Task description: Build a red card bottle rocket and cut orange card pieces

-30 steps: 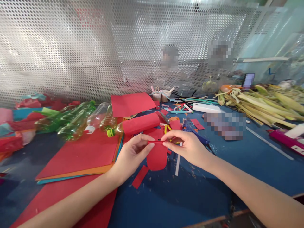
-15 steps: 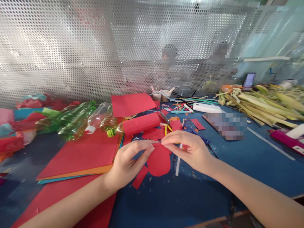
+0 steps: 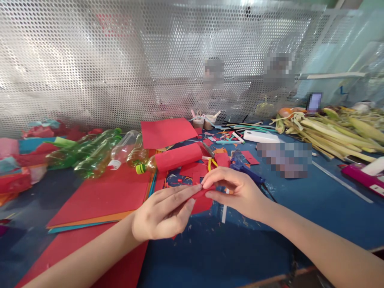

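In the head view, the left hand [image 3: 166,210] and right hand [image 3: 235,192] meet over the blue table [image 3: 228,256], each with its grip closed on the same piece of red paper [image 3: 202,204], pinched between thumbs and fingers. Beyond the hands lies a bottle wrapped in red paper [image 3: 178,157], its yellow-green cap pointing left. A blue glue gun [image 3: 247,170] lies just behind the right hand; colored paper sheets [image 3: 102,196] are stacked left of the left hand.
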{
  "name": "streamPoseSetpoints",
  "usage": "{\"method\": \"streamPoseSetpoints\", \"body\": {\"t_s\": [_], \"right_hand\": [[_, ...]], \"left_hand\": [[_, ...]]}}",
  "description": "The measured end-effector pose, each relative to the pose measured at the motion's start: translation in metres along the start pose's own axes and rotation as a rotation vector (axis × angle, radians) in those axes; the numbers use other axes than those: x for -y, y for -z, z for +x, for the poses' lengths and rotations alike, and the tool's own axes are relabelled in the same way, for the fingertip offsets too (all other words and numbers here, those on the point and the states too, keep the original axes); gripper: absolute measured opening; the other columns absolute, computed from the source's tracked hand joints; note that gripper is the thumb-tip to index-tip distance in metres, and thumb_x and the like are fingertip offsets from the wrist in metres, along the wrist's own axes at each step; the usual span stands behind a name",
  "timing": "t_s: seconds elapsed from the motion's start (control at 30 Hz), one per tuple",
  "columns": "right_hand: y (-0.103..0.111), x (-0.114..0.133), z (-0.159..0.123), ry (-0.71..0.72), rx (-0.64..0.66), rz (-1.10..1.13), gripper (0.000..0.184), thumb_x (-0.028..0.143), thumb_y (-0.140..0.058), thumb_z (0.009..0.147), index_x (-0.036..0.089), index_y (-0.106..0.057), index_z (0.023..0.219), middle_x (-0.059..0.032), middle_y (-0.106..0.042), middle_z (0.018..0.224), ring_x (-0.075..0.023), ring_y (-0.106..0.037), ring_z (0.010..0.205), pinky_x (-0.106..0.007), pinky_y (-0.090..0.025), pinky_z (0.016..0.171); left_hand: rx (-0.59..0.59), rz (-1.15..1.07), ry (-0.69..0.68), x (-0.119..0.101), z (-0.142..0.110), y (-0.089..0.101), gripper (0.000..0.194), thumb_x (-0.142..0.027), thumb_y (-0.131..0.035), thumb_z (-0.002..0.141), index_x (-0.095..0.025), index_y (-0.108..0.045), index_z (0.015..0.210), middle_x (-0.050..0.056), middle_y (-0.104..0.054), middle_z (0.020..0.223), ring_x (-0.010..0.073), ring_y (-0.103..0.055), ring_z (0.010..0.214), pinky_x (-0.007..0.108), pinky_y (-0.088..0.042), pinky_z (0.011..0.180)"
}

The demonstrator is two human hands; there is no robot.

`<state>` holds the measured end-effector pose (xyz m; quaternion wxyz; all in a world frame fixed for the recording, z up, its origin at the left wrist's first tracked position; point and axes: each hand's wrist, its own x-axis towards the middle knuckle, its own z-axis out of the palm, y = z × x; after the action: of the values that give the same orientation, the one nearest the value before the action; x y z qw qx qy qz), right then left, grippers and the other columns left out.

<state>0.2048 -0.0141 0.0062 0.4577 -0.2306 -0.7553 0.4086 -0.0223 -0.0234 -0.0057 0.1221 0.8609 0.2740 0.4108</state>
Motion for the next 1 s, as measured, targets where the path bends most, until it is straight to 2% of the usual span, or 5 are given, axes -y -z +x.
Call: {"method": "streamPoseSetpoints", "body": {"t_s": [0.13,0.3,0.47,0.6,1.0], "right_hand": [[-0.001,-0.001,0.001,-0.024,-0.022,-0.047,0.004,0.023,-0.063,0.084,0.023,-0.064,0.087,-0.0026,-0.066,0.088,-0.0145,-0.062,0.082,-0.027,-0.053,0.074],[-0.002,-0.001,0.003,-0.072,-0.069,-0.047,0.003,0.022,-0.065,0.081,0.022,-0.065,0.084,-0.0011,-0.066,0.083,-0.0134,-0.063,0.077,-0.025,-0.053,0.071],[0.0,-0.007,0.006,-0.227,-0.109,0.002,0.005,0.024,-0.067,0.078,0.021,-0.065,0.08,-0.0001,-0.067,0.078,-0.0124,-0.063,0.07,-0.025,-0.052,0.067],[0.003,-0.013,0.01,-0.354,-0.116,0.052,0.007,0.025,-0.069,0.074,0.02,-0.065,0.076,0.0013,-0.064,0.072,-0.0112,-0.059,0.065,-0.024,-0.05,0.061],[0.008,-0.021,0.013,-0.557,-0.171,0.491,0.022,0.033,-0.081,0.063,0.021,-0.067,0.074,0.0017,-0.063,0.075,-0.0102,-0.059,0.068,-0.025,-0.049,0.068]], "left_hand": [[0.039,-0.021,0.0,0.005,-0.002,0.002,0.011,-0.028,-0.058,0.084,-0.024,-0.068,0.086,0.013,-0.074,0.104,0.0271,-0.068,0.1,0.043,-0.057,0.085],[0.015,0.043,-0.06,0.004,0.0,0.001,0.02,-0.01,-0.057,0.082,-0.024,-0.066,0.092,0.01,-0.072,0.111,0.0221,-0.068,0.099,0.035,-0.055,0.084],[-0.118,-0.157,0.32,-0.008,0.012,-0.012,0.007,-0.017,-0.059,0.081,-0.022,-0.06,0.085,0.002,-0.071,0.081,0.0151,-0.068,0.074,0.024,-0.053,0.067],[-0.069,-0.493,0.594,-0.009,0.02,-0.012,0.01,-0.021,-0.06,0.08,-0.022,-0.055,0.088,-0.002,-0.064,0.068,0.0109,-0.059,0.06,0.021,-0.048,0.057],[-0.101,-1.096,0.827,-0.008,0.025,-0.014,0.024,-0.041,-0.056,0.082,-0.019,-0.06,0.089,0.004,-0.07,0.072,0.0176,-0.067,0.069,0.029,-0.052,0.066]]}}
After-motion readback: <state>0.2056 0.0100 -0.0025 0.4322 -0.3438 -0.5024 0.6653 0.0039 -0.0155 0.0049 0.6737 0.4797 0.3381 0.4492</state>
